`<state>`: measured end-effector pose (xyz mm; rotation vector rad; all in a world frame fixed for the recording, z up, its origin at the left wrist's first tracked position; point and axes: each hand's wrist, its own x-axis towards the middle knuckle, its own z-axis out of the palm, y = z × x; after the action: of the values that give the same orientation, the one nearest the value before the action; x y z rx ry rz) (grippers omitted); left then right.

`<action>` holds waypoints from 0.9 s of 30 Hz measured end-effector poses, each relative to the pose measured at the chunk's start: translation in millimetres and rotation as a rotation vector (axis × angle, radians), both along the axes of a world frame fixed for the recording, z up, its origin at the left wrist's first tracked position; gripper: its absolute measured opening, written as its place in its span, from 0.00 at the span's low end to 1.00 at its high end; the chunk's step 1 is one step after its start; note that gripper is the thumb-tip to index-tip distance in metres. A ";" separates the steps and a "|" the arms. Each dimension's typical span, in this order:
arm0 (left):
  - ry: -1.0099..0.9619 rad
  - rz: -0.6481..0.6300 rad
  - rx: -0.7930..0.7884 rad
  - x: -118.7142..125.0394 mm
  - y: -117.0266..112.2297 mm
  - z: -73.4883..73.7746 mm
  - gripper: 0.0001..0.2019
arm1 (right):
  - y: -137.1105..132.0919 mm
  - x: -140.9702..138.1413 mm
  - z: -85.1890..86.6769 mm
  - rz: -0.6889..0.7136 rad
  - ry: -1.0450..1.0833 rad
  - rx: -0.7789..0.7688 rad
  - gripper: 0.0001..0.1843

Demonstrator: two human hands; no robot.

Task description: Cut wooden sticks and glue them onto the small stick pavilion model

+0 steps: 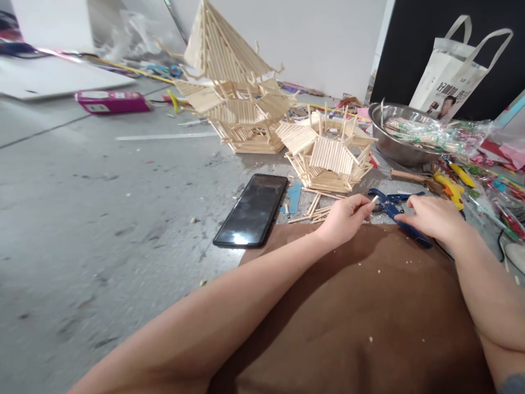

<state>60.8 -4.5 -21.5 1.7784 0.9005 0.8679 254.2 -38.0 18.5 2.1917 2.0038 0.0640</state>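
Note:
My left hand (pixel 345 216) is closed, pinching a short pale wooden stick (pixel 374 200) between thumb and fingers. The stick's tip is close to the jaws of the blue hand cutters (pixel 379 200). My right hand (pixel 435 218) lies over the cutters' handles, thumb on the lower one; its other fingers are partly hidden. Several loose cut sticks (pixel 318 212) lie beside my left hand. Behind them stands a small many-sided stick model (pixel 333 155) with sloped roof panels. A taller stick pagoda (pixel 241 112) with a pointed roof is further back.
A black phone (pixel 252 210) lies on the grey floor (pixel 123 219) at left. Brown cloth (pixel 369 317) covers my lap, dotted with wood chips. At right are a metal bowl (pixel 394 145) of wrapped sticks, a yellow glue gun (pixel 450 189) and a tote bag (pixel 451 76). A purple box (pixel 112 102) lies further back.

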 end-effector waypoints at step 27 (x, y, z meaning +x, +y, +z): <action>-0.113 -0.024 0.546 0.0 0.8 -2.9 0.07 | -10.3 4.8 32.5 0.012 1.488 0.203 0.12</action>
<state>60.9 -3.7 -24.4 2.1650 0.5989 1.2715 258.9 -48.3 51.0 2.5657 2.5437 -1.9331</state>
